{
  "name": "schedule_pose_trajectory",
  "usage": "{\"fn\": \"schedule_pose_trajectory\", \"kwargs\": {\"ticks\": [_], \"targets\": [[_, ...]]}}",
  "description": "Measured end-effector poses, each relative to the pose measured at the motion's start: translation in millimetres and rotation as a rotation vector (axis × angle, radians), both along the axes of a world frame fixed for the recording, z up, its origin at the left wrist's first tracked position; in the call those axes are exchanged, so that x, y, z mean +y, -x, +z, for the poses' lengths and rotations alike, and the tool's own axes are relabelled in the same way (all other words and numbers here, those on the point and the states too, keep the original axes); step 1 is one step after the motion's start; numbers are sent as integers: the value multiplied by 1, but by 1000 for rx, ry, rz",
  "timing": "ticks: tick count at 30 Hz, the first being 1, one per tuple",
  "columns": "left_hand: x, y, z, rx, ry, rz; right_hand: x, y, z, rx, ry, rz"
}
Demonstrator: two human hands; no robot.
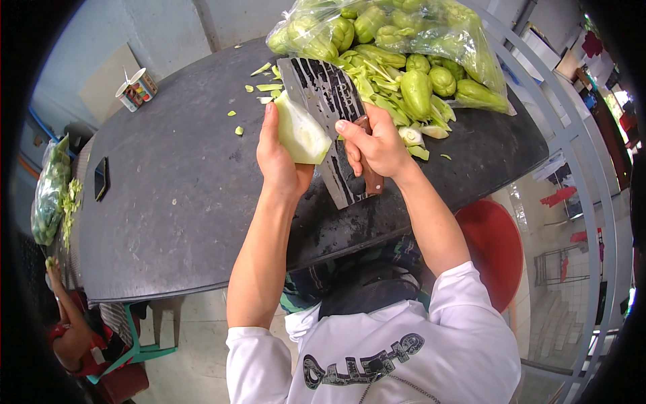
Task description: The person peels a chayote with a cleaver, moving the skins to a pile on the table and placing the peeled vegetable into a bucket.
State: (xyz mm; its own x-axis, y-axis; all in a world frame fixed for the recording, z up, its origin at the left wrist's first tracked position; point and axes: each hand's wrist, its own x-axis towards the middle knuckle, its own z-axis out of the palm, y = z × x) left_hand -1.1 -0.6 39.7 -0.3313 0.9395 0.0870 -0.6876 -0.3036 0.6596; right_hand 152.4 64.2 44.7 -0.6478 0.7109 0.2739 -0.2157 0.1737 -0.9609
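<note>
A wide dark-grey table with a rounded edge [182, 202] is the largest thing in view. On its far right part lies a bulging clear plastic bag [489, 89], open toward the person, full of light-green, pear-shaped vegetables [416, 94] (a few lie loose at the bag's mouth). A round red seat [491, 252] stands by the table's near right edge.

Above the table's middle, a broad metal cleaver with a brown wooden handle [324, 94] slants across, its blade streaked black and silver. The right hand [377, 145] is closed round that handle, thumb extended toward the blade. The left hand [282, 158] is curled around the lower part of a peeled, pale-green vegetable piece [301, 131], also above the table's middle; its fingers are mostly hidden behind. Piece and blade overlap in view; whether they touch, I cannot tell.

At the table's far left edge stand two printed paper cups [136, 90]; near its left end lies a black rectangular phone [101, 179]. Small green peel scraps [239, 130] dot its far middle.
</note>
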Motion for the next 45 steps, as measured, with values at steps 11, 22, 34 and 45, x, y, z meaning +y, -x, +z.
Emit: {"fn": "schedule_pose_trajectory", "kwargs": {"ticks": [11, 22, 34, 45], "targets": [[-2, 22, 5, 9, -145, -71, 12, -27, 23, 28, -36, -56], [1, 40, -9, 42, -348, 454, -76, 27, -2, -372, -1326, -442], [4, 52, -21, 147, -473, 478, -78, 22, -3, -385, -1302, -388], [-6, 17, -8, 67, -367, 419, -69, 45, 0, -369, -1302, -457]]}}
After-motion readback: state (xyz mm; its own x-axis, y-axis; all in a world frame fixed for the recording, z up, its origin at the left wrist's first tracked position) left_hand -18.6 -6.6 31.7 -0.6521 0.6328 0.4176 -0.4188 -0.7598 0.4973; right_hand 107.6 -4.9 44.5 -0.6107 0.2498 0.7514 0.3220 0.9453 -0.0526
